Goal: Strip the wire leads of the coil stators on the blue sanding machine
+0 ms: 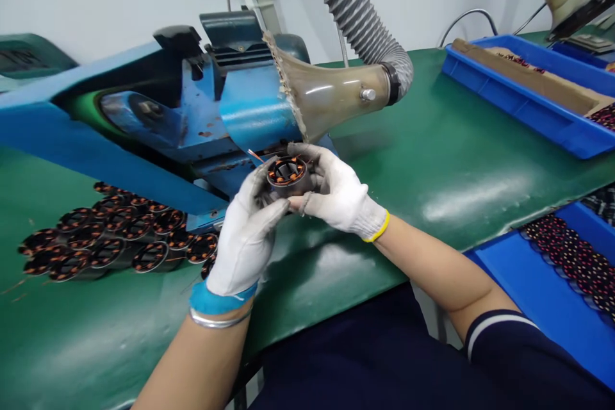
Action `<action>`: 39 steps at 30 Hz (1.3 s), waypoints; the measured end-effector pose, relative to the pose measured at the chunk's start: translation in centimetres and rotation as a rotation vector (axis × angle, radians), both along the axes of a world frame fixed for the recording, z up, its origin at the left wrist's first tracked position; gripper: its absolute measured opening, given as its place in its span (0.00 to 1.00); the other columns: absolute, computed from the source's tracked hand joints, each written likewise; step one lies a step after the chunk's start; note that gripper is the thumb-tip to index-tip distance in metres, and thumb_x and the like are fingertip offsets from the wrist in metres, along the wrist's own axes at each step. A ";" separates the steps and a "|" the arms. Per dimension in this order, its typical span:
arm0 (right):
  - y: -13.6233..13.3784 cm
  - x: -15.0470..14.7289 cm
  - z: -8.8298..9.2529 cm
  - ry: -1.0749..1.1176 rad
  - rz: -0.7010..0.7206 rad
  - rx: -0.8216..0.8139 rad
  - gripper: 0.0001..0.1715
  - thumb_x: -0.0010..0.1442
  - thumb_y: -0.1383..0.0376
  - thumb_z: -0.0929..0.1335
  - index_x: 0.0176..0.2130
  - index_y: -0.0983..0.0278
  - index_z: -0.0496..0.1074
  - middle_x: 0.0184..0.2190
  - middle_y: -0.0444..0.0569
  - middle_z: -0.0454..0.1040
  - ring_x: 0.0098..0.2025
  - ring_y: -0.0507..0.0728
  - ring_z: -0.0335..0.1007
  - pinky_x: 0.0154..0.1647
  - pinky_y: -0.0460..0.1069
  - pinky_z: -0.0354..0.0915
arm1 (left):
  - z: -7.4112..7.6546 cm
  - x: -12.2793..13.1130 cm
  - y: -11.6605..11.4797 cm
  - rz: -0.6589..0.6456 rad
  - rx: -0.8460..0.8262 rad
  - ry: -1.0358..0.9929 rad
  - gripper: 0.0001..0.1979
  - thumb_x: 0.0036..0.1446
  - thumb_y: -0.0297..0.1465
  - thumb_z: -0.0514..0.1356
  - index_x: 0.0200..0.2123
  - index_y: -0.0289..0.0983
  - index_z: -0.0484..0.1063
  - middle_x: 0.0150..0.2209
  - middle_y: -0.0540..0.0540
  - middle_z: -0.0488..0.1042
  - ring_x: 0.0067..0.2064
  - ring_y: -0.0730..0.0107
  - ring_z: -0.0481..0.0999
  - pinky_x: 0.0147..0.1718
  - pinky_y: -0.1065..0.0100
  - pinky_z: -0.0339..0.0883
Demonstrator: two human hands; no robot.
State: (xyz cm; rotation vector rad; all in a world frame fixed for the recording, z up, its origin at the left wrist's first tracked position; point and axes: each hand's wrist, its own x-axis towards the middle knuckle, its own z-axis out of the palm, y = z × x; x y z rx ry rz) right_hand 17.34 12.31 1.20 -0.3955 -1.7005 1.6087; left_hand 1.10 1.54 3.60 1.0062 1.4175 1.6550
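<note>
Between my two gloved hands is a motor stator [289, 177], a dark metal ring with copper windings inside. My left hand [247, 224] wraps its left side, with the thumb along the front. From the right, my right hand [336, 189] grips the ring, fingers behind and thumb at the front. A thin wire end sticks up at the stator's upper left. Just behind it stands a blue belt machine [259, 102] with a yellowish suction hood [336, 96]. The fingertips behind the stator are partly hidden.
Several more stators [110, 230] stand grouped on the green table [394, 166] at left. A grey corrugated hose [355, 6] rises from the hood. One blue tray [519, 99] holds cardboard and parts at right; a lower blue bin [533, 295] holds rows of parts.
</note>
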 end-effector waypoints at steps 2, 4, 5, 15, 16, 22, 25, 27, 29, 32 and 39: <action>0.6 0.1 0.1 -0.004 0.063 -0.095 0.60 0.58 0.59 0.93 0.78 0.60 0.73 0.76 0.66 0.88 0.63 0.74 0.98 0.56 0.63 0.98 | 0.0 -0.3 0.1 -0.004 -0.031 -0.038 0.39 0.45 0.47 0.86 0.62 0.49 0.89 0.71 0.38 0.91 0.76 0.32 0.89 0.76 0.41 0.87; 0.9 0.2 0.1 -0.009 0.081 -0.095 0.60 0.56 0.61 0.92 0.79 0.61 0.75 0.76 0.66 0.88 0.66 0.75 0.97 0.58 0.64 0.98 | -0.2 -0.3 0.1 0.011 -0.037 -0.028 0.39 0.44 0.47 0.86 0.61 0.48 0.88 0.69 0.38 0.92 0.75 0.32 0.90 0.76 0.42 0.88; 1.0 0.4 0.1 -0.012 0.072 -0.065 0.60 0.56 0.62 0.92 0.79 0.61 0.76 0.78 0.66 0.86 0.70 0.76 0.95 0.64 0.65 0.97 | -0.4 -0.3 0.0 0.016 -0.029 -0.015 0.39 0.44 0.48 0.86 0.60 0.48 0.87 0.68 0.38 0.92 0.73 0.33 0.90 0.74 0.43 0.88; -1.9 0.6 2.5 -0.091 0.053 -0.287 0.49 0.63 0.62 0.91 0.75 0.63 0.80 0.64 0.60 0.95 0.57 0.70 1.00 0.61 0.62 0.97 | -1.8 1.3 -0.4 0.180 0.019 0.121 0.36 0.48 0.50 0.86 0.57 0.47 0.83 0.58 0.40 0.94 0.58 0.42 0.97 0.62 0.46 0.94; -2.3 0.5 2.7 -0.082 -0.002 -0.300 0.44 0.63 0.61 0.92 0.71 0.62 0.82 0.62 0.59 0.96 0.56 0.69 1.00 0.62 0.61 0.97 | -1.8 1.5 -0.2 0.176 0.016 0.125 0.35 0.48 0.51 0.86 0.56 0.47 0.84 0.57 0.40 0.94 0.57 0.43 0.97 0.61 0.47 0.95; -2.4 -0.2 3.4 -0.028 -0.044 -0.380 0.36 0.62 0.54 0.94 0.61 0.61 0.87 0.61 0.56 0.97 0.65 0.70 0.97 0.70 0.59 0.94 | -1.0 1.0 1.0 0.235 0.020 0.169 0.34 0.49 0.52 0.87 0.54 0.40 0.89 0.52 0.37 0.95 0.52 0.44 0.96 0.60 0.44 0.95; -1.0 -1.1 2.9 -0.035 -0.064 -0.361 0.35 0.59 0.51 0.94 0.58 0.57 0.90 0.55 0.50 0.97 0.66 0.69 0.96 0.70 0.55 0.92 | -0.3 0.5 1.7 0.294 0.009 0.261 0.31 0.50 0.51 0.85 0.52 0.38 0.91 0.50 0.38 0.94 0.51 0.46 0.95 0.61 0.43 0.94; 0.1 -1.9 2.3 -0.055 -0.073 -0.320 0.37 0.54 0.49 0.95 0.57 0.55 0.92 0.54 0.46 0.97 0.66 0.67 0.96 0.67 0.52 0.91 | 0.2 0.3 2.2 0.326 0.015 0.315 0.30 0.51 0.50 0.84 0.50 0.38 0.91 0.50 0.39 0.94 0.52 0.46 0.94 0.62 0.43 0.94; 0.9 -2.6 1.7 -0.077 -0.069 -0.301 0.41 0.49 0.45 0.95 0.57 0.55 0.93 0.52 0.45 0.97 0.65 0.66 0.96 0.62 0.50 0.90 | 0.6 0.4 2.4 0.334 0.026 0.327 0.30 0.50 0.50 0.84 0.50 0.37 0.91 0.49 0.39 0.94 0.52 0.47 0.93 0.62 0.42 0.93; 1.5 -3.2 1.0 -0.069 -0.056 -0.297 0.49 0.44 0.40 0.93 0.59 0.56 0.93 0.51 0.44 0.97 0.64 0.65 0.97 0.59 0.49 0.89 | 1.1 0.6 2.5 0.325 0.029 0.315 0.30 0.47 0.49 0.84 0.48 0.36 0.90 0.48 0.39 0.94 0.51 0.49 0.92 0.63 0.42 0.93; 0.9 -3.0 1.2 -0.063 -0.131 -0.322 0.49 0.44 0.39 0.94 0.59 0.55 0.92 0.52 0.44 0.97 0.62 0.65 0.97 0.61 0.50 0.89 | 1.7 0.5 2.5 0.302 0.003 0.375 0.26 0.51 0.44 0.82 0.50 0.35 0.92 0.48 0.40 0.94 0.52 0.49 0.92 0.58 0.47 0.94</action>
